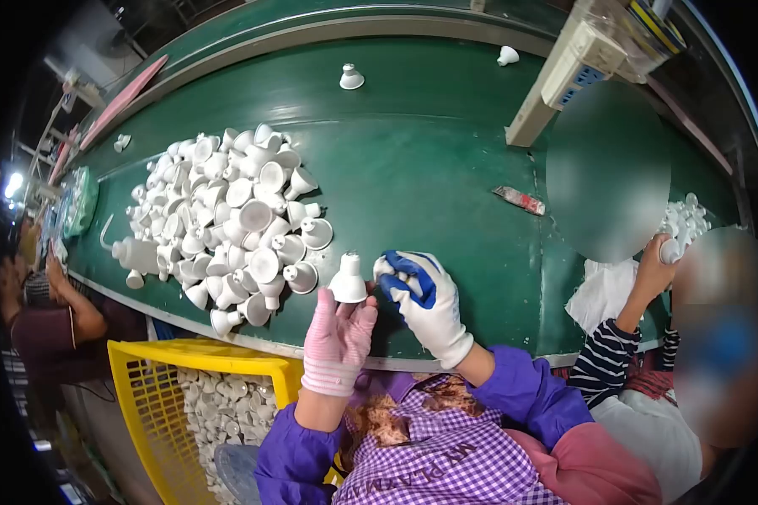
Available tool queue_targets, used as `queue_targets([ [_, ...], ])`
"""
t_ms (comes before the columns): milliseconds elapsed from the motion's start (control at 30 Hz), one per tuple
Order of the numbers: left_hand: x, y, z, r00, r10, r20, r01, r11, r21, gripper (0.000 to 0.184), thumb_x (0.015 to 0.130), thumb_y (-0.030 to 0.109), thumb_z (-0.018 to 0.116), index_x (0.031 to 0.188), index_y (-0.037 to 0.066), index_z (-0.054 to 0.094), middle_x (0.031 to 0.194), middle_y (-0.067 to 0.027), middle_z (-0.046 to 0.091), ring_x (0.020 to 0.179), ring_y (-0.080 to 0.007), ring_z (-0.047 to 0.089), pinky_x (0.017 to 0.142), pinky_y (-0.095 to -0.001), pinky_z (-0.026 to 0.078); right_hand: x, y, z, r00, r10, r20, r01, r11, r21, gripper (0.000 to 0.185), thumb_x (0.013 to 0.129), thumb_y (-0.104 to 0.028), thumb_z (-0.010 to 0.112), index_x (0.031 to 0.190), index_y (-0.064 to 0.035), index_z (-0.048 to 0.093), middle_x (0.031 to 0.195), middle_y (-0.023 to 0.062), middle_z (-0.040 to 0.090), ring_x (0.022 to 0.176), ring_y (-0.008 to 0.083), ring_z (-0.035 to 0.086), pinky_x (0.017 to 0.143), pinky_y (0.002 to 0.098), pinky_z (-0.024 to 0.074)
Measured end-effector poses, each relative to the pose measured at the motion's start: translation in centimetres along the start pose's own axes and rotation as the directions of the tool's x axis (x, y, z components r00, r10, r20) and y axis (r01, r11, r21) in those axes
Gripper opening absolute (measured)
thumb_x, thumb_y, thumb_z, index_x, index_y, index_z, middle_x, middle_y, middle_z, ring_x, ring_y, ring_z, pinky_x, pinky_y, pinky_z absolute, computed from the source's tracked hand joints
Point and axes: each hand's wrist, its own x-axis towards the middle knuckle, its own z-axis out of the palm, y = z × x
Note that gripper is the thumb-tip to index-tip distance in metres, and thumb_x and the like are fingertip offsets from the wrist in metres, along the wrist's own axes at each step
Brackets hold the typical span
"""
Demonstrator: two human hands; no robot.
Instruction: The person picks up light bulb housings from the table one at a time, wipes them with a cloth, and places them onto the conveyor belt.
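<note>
My left hand, in a pink striped glove, holds a white spotlight bulb upright in its fingertips, with the pins at the top and the wide end down. Close beside it is my right hand, in a white glove with blue-coated fingers. Its fingers are curled closed; a bit of white shows among them, but I cannot make out what it is. To the left, a large heap of similar white bulbs lies on the green belt.
A white squeeze bottle lies by the heap. A yellow crate of bulbs stands below the bench edge. Single bulbs sit farther back. A red-and-white tube lies right. Another person's hand holds a bulb at right.
</note>
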Motion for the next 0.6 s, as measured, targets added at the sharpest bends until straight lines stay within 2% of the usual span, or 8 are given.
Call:
queue_targets([
  [100, -0.3, 0.1, 0.1, 0.999, 0.031, 0.025, -0.032, 0.998, 0.050, 0.053, 0.092, 0.035, 0.059, 0.130, 0.001, 0.041, 0.115, -0.0194, 0.052, 0.091, -0.0265, 0.060, 0.079, -0.0323, 0.057, 0.1, -0.5, -0.2, 0.999, -0.044, -0.012, 0.041, 0.987, -0.154, 0.032, 0.076, -0.005, 0.070, 0.107, -0.0007, 0.061, 0.098, 0.0128, 0.061, 0.085, 0.0247, 0.063, 0.076, 0.0327, 0.0503],
  [233, -0.4, 0.0, 0.4, 0.998, 0.068, 0.017, -0.070, 0.988, 0.140, 0.052, 0.093, 0.034, 0.059, 0.129, 0.002, 0.041, 0.112, -0.0170, 0.055, 0.091, -0.0247, 0.060, 0.077, -0.0311, 0.057, 0.1, -1.5, -0.5, 0.995, -0.095, -0.007, 0.092, 0.976, -0.199, 0.036, 0.073, -0.007, 0.073, 0.107, -0.0028, 0.062, 0.099, 0.0136, 0.061, 0.086, 0.0290, 0.062, 0.076, 0.0361, 0.0501],
  [300, -0.7, 0.0, 1.0, 0.995, 0.100, 0.031, -0.104, 0.977, 0.184, 0.050, 0.093, 0.032, 0.058, 0.129, 0.002, 0.040, 0.112, -0.0158, 0.055, 0.092, -0.0234, 0.060, 0.078, -0.0307, 0.056, 0.3, -2.1, -0.9, 0.960, -0.275, 0.061, 0.279, 0.905, -0.321, 0.040, 0.069, -0.008, 0.075, 0.108, -0.0055, 0.063, 0.101, 0.0136, 0.060, 0.088, 0.0318, 0.062, 0.077, 0.0378, 0.0503],
  [367, -0.8, -0.2, 1.3, 0.990, 0.134, 0.043, -0.141, 0.964, 0.228, 0.049, 0.094, 0.030, 0.058, 0.129, 0.002, 0.040, 0.112, -0.0146, 0.055, 0.094, -0.0222, 0.060, 0.079, -0.0303, 0.055, 0.1, -2.7, -1.1, 0.951, -0.279, 0.131, 0.308, 0.878, -0.367, 0.042, 0.069, -0.009, 0.073, 0.110, -0.0085, 0.063, 0.105, 0.0128, 0.059, 0.091, 0.0317, 0.060, 0.079, 0.0394, 0.0486],
  [467, -0.7, -0.8, 1.6, 0.972, 0.236, 0.017, -0.226, 0.907, 0.357, 0.041, 0.095, 0.022, 0.056, 0.127, 0.002, 0.041, 0.114, -0.0107, 0.055, 0.098, -0.0174, 0.057, 0.084, -0.0292, 0.049, -0.9, -3.8, -0.4, 0.883, -0.296, 0.364, 0.458, 0.709, -0.536, 0.044, 0.068, -0.015, 0.067, 0.112, -0.0129, 0.063, 0.110, 0.0099, 0.057, 0.099, 0.0283, 0.054, 0.084, 0.0417, 0.0423],
  [500, -0.7, -1.0, 1.4, 0.972, 0.233, -0.015, -0.213, 0.910, 0.355, 0.040, 0.095, 0.022, 0.055, 0.126, 0.001, 0.042, 0.113, -0.0099, 0.056, 0.097, -0.0161, 0.057, 0.083, -0.0289, 0.049, -1.1, -3.3, 0.2, 0.858, -0.344, 0.381, 0.513, 0.609, -0.605, 0.041, 0.070, -0.016, 0.067, 0.111, -0.0143, 0.063, 0.109, 0.0089, 0.057, 0.097, 0.0262, 0.054, 0.080, 0.0403, 0.0414],
  [567, -0.3, -1.2, 0.1, 0.973, 0.229, 0.016, -0.217, 0.898, 0.383, 0.039, 0.097, 0.024, 0.053, 0.125, -0.001, 0.043, 0.111, -0.0098, 0.057, 0.094, -0.0153, 0.058, 0.080, -0.0288, 0.050, -0.4, -4.3, 0.6, 0.858, -0.312, 0.409, 0.514, 0.540, -0.667, 0.042, 0.070, -0.017, 0.066, 0.112, -0.0155, 0.063, 0.108, 0.0080, 0.056, 0.096, 0.0254, 0.053, 0.077, 0.0393, 0.0404],
  [600, -0.4, -1.2, -0.4, 0.973, 0.231, 0.012, -0.218, 0.899, 0.380, 0.039, 0.097, 0.024, 0.053, 0.125, -0.001, 0.043, 0.111, -0.0098, 0.057, 0.094, -0.0153, 0.058, 0.080, -0.0288, 0.050, 0.1, -4.1, 0.6, 0.860, -0.324, 0.394, 0.510, 0.513, -0.691, 0.043, 0.069, -0.016, 0.066, 0.112, -0.0153, 0.063, 0.109, 0.0092, 0.056, 0.097, 0.0277, 0.053, 0.081, 0.0407, 0.0398],
])
